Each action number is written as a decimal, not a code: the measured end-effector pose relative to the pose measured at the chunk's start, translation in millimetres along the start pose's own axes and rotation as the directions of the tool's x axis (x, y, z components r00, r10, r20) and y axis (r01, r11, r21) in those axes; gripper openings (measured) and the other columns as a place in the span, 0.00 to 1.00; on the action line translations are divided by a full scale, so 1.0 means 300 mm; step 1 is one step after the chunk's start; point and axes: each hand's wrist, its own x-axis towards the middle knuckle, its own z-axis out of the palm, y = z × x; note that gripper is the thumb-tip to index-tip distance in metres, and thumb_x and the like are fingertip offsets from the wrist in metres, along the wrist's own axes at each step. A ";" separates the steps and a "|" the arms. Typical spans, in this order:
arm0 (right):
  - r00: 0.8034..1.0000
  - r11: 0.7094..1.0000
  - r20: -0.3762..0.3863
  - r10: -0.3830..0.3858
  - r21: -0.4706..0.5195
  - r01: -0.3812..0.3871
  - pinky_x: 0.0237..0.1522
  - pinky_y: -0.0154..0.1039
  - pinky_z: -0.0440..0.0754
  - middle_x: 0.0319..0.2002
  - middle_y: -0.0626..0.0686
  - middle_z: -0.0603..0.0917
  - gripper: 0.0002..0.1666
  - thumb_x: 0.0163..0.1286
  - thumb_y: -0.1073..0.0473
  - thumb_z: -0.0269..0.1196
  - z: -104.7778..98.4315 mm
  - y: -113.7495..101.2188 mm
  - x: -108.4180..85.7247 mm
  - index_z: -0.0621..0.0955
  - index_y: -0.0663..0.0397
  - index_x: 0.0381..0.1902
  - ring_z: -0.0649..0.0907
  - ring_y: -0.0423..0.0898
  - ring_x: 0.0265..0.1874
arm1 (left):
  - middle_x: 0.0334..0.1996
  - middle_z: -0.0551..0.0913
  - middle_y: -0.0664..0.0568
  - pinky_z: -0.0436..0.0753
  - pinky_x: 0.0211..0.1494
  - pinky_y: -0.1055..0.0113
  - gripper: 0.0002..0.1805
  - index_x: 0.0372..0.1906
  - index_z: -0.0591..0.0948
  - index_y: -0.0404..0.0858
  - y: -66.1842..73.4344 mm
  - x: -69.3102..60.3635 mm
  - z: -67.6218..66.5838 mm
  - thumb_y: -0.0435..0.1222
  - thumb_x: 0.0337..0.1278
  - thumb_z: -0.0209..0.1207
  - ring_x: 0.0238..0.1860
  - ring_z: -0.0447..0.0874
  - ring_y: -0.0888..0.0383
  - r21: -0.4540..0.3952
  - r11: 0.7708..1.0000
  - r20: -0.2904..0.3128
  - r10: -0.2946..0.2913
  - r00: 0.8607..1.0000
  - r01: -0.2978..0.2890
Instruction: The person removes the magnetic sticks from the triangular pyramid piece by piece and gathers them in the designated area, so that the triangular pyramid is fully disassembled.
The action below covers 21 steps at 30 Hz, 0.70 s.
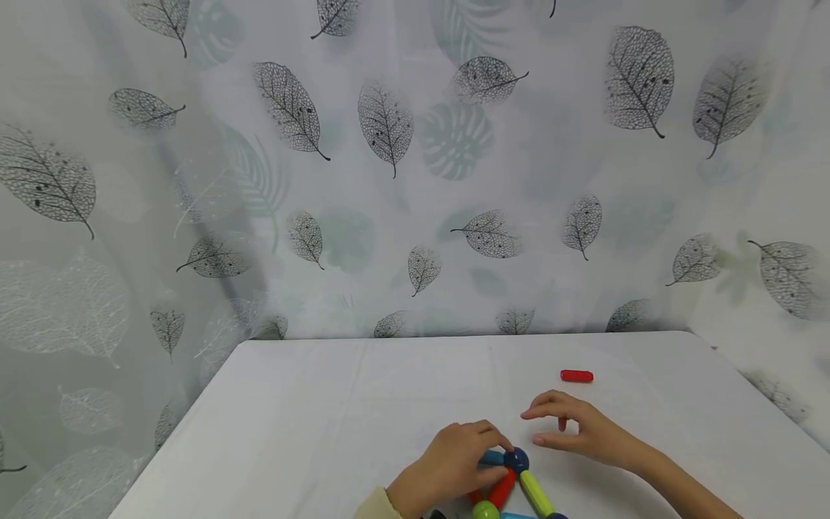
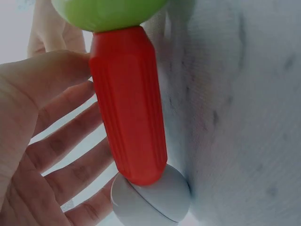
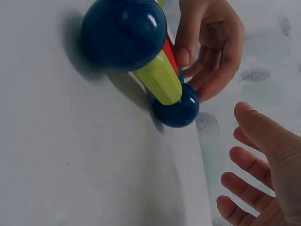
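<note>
My left hand point(image 1: 450, 461) is over a ball-and-stick structure, its fingers and thumb curved round a blue stick point(image 1: 493, 458) beside a dark blue ball point(image 1: 516, 460). Red sticks, a lime stick point(image 1: 535, 493) and a green ball point(image 1: 485, 510) join on below. In the left wrist view a red stick point(image 2: 129, 103) runs from a green ball to a pale ball point(image 2: 150, 197), with the left hand point(image 2: 56, 132) behind it. Right of the structure, my right hand point(image 1: 586, 432) hovers empty, fingers parted; the right wrist view shows it point(image 3: 263, 174) apart from the dark blue balls point(image 3: 176, 106).
A loose red stick point(image 1: 576, 375) lies on the white table point(image 1: 292, 418), beyond the right hand. The leaf-patterned curtain point(image 1: 389, 216) hangs behind the table's far edge. More pieces are cut off at the bottom of the head view.
</note>
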 end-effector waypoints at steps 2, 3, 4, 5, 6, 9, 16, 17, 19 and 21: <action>0.999 0.999 0.052 0.004 0.050 -0.007 0.32 0.31 0.78 0.44 0.51 0.81 0.18 0.66 0.59 0.66 0.013 -0.012 0.001 0.81 0.53 0.53 0.78 0.41 0.40 | 0.46 0.82 0.64 0.77 0.45 0.76 0.13 0.50 0.83 0.51 -0.003 -0.001 0.003 0.45 0.60 0.64 0.43 0.79 0.72 -0.001 1.000 -0.002 0.000 1.000 0.000; 0.997 0.996 0.075 0.008 0.083 -0.014 0.32 0.31 0.78 0.44 0.52 0.82 0.17 0.67 0.60 0.65 0.019 -0.016 0.002 0.81 0.55 0.53 0.78 0.41 0.40 | 0.45 0.83 0.64 0.77 0.45 0.76 0.13 0.50 0.83 0.51 -0.005 -0.001 0.004 0.45 0.60 0.65 0.42 0.79 0.72 0.000 1.000 -0.007 0.004 1.000 -0.004; 0.995 0.993 0.096 0.003 0.113 -0.014 0.32 0.32 0.78 0.44 0.52 0.83 0.17 0.67 0.61 0.64 0.026 -0.020 0.002 0.80 0.56 0.53 0.79 0.41 0.39 | 0.44 0.83 0.64 0.76 0.44 0.77 0.13 0.49 0.83 0.50 -0.008 -0.001 0.006 0.44 0.60 0.65 0.42 0.79 0.72 0.000 1.000 -0.011 0.007 1.000 -0.007; 0.993 0.989 0.116 -0.002 0.144 -0.015 0.32 0.32 0.78 0.44 0.52 0.83 0.17 0.68 0.61 0.64 0.034 -0.023 0.002 0.80 0.58 0.53 0.79 0.40 0.39 | 0.43 0.83 0.64 0.76 0.43 0.77 0.13 0.49 0.83 0.50 -0.010 -0.001 0.008 0.43 0.60 0.65 0.41 0.79 0.72 -0.004 1.000 -0.013 0.010 1.000 -0.010; 0.991 0.984 0.136 -0.006 0.176 -0.018 0.32 0.32 0.79 0.44 0.52 0.83 0.16 0.69 0.62 0.63 0.041 -0.026 0.003 0.79 0.58 0.54 0.80 0.40 0.38 | 0.43 0.84 0.64 0.76 0.43 0.77 0.13 0.49 0.83 0.49 -0.012 -0.001 0.009 0.43 0.59 0.65 0.41 0.79 0.72 -0.008 1.000 -0.017 0.014 1.000 -0.014; 0.983 0.965 0.185 -0.005 0.260 -0.044 0.31 0.32 0.80 0.44 0.52 0.83 0.16 0.69 0.63 0.62 0.065 -0.028 0.001 0.78 0.59 0.54 0.80 0.39 0.36 | 0.41 0.84 0.64 0.74 0.41 0.78 0.13 0.48 0.83 0.48 -0.017 0.000 0.013 0.43 0.58 0.66 0.39 0.79 0.73 -0.006 1.000 -0.030 0.019 0.999 -0.019; 0.977 0.951 0.208 0.050 0.288 -0.111 0.30 0.30 0.78 0.42 0.50 0.81 0.17 0.66 0.61 0.65 0.115 -0.019 0.002 0.78 0.58 0.51 0.79 0.39 0.31 | 0.39 0.84 0.64 0.76 0.44 0.76 0.13 0.46 0.84 0.47 -0.032 0.007 0.030 0.43 0.58 0.67 0.38 0.77 0.73 -0.089 0.995 0.014 -0.038 0.999 0.039; 0.977 0.951 0.205 0.059 0.287 -0.117 0.30 0.30 0.77 0.41 0.50 0.81 0.17 0.66 0.60 0.65 0.120 -0.018 0.004 0.78 0.58 0.51 0.78 0.40 0.31 | 0.40 0.84 0.65 0.77 0.45 0.76 0.12 0.47 0.83 0.47 -0.035 0.008 0.031 0.43 0.58 0.67 0.39 0.77 0.73 -0.107 0.993 0.018 -0.045 0.999 0.046; 0.975 0.946 0.205 0.084 0.292 -0.143 0.28 0.30 0.76 0.40 0.50 0.81 0.16 0.65 0.60 0.66 0.125 -0.018 0.006 0.78 0.57 0.49 0.78 0.38 0.30 | 0.40 0.84 0.65 0.77 0.46 0.76 0.12 0.46 0.84 0.47 -0.042 0.009 0.038 0.43 0.58 0.66 0.39 0.77 0.73 -0.138 0.989 0.016 -0.053 0.998 0.054; 0.973 0.938 0.205 0.108 0.303 -0.168 0.28 0.30 0.75 0.39 0.51 0.80 0.15 0.65 0.61 0.65 0.127 -0.018 0.007 0.78 0.56 0.49 0.77 0.37 0.30 | 0.40 0.84 0.65 0.77 0.47 0.75 0.11 0.46 0.84 0.48 -0.048 0.008 0.040 0.43 0.59 0.65 0.40 0.77 0.73 -0.168 0.984 0.013 -0.054 0.998 0.055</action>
